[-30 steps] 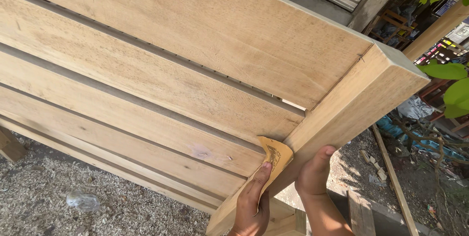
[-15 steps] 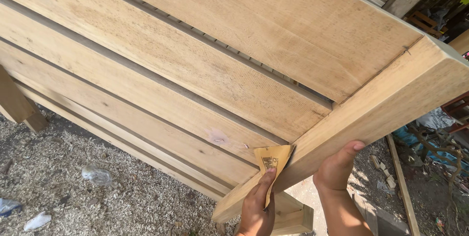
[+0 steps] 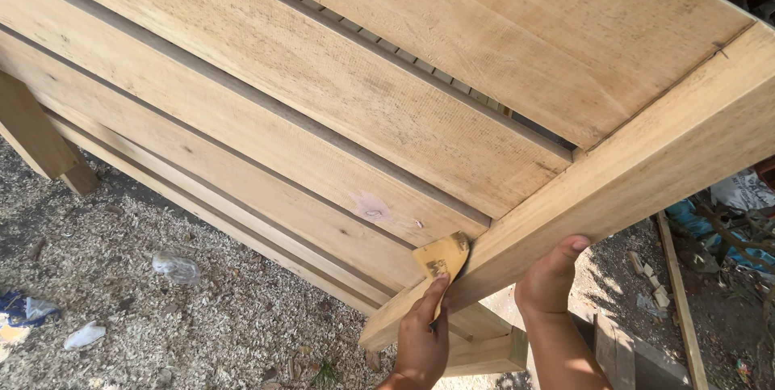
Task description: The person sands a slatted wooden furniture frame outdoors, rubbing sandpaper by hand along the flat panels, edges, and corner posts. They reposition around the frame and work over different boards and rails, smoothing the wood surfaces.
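A large slatted panel of pale wooden planks [image 3: 339, 107] stands tilted in front of me, framed on the right by a thick wooden post [image 3: 646, 172]. My left hand [image 3: 421, 340] presses a small folded piece of tan sandpaper [image 3: 441, 257] with its fingertips against the corner where a plank meets the post. My right hand [image 3: 550, 278] grips the lower edge of the post just to the right, thumb up on its face.
Sawdust and wood shavings cover the ground [image 3: 202, 309], with scraps of plastic litter [image 3: 173, 267] on it. A wooden leg [image 3: 36, 136] stands at the left. Loose timber strips [image 3: 678, 301] and debris lie at the right.
The view has shifted, so the panel fills more of the frame. My left hand with the sandpaper has slid slightly along the corner joint; my right hand keeps its hold on the post.
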`<state>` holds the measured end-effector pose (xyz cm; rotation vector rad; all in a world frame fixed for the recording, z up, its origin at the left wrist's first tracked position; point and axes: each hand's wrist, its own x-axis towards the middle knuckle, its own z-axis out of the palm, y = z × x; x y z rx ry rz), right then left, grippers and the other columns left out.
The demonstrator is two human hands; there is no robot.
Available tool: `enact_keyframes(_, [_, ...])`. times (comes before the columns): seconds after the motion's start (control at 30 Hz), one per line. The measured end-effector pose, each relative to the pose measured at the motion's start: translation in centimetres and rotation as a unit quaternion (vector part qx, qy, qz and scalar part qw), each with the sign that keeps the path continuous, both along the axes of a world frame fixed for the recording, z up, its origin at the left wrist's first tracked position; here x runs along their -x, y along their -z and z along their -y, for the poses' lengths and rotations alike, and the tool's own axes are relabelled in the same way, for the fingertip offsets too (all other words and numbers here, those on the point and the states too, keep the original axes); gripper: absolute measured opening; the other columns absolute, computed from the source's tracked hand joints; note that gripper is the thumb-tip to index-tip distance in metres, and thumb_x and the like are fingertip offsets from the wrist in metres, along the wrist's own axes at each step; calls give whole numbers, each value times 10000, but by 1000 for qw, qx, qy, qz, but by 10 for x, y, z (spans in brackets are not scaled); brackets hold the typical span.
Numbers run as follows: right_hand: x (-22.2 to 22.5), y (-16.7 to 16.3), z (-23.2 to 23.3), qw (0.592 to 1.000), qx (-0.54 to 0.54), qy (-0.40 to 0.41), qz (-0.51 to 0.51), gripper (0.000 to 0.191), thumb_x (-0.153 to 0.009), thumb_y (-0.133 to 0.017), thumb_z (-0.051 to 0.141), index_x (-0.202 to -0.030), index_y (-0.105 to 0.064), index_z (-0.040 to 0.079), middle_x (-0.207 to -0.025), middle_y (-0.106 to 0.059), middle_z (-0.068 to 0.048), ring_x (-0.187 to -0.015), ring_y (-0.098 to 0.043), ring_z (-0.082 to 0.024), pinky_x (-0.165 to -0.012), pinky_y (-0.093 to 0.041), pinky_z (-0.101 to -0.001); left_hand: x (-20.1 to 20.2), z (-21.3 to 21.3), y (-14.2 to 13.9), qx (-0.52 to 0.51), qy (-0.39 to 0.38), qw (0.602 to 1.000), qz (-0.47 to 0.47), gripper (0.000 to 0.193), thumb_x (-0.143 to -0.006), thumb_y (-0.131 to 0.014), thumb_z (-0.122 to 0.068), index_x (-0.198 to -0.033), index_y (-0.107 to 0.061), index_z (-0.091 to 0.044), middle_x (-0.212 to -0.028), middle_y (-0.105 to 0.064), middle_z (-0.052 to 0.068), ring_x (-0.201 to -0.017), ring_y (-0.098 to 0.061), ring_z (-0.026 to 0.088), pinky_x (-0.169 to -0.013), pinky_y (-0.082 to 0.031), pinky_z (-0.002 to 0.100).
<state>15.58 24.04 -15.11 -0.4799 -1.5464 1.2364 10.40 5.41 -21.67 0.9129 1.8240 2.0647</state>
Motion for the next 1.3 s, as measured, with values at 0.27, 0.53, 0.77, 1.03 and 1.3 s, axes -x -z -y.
enact_keyframes(0.27, [-14,36,-6,993,97,-64,34,1282,-746,-413,943,-1570,-274,-30,-1583,-390,-208,-1442,-420,-334,-1203,-336,-465,-7,-31,-21,-167,22,984,-59,495,-962,-565,44,-1445,-560,-63,-1431,-633,237,-1372,-589,363,-1138,-468,418])
enact_keyframes(0.53, [-9,22,11,997,53,-28,54,1337,-695,-426,968,-1600,-179,15,-1671,-263,-131,-1532,-285,-266,-1239,-256,-436,-15,-15,37,14,-6,995,95,475,-963,-521,18,-1417,-578,-107,-1394,-641,182,-1324,-609,315,-1064,-509,384])
enact_keyframes(0.77, [-5,13,21,998,29,-19,54,1370,-677,-466,983,-1607,-152,26,-1673,-252,-125,-1545,-278,-265,-1256,-265,-439,-14,-15,49,-28,21,999,-1,501,-944,-505,73,-1440,-515,5,-1445,-564,280,-1351,-522,395,-1094,-447,417])
enact_keyframes(1.03, [-14,51,23,994,73,-37,78,1320,-689,-506,944,-1606,-171,56,-1653,-282,-122,-1523,-297,-264,-1235,-271,-440,27,16,108,339,-7,917,209,350,-1042,-408,-176,-1194,-681,-19,-980,-736,229,-897,-743,375,-835,-572,469])
enact_keyframes(1.3, [-46,104,28,959,227,17,166,1112,-899,-422,845,-1689,-292,75,-1349,-294,-409,-1062,-99,-472,-812,-134,-544,41,-38,54,267,20,957,114,533,-1094,-401,-343,-916,-753,17,-830,-711,272,-789,-678,439,-770,-511,522])
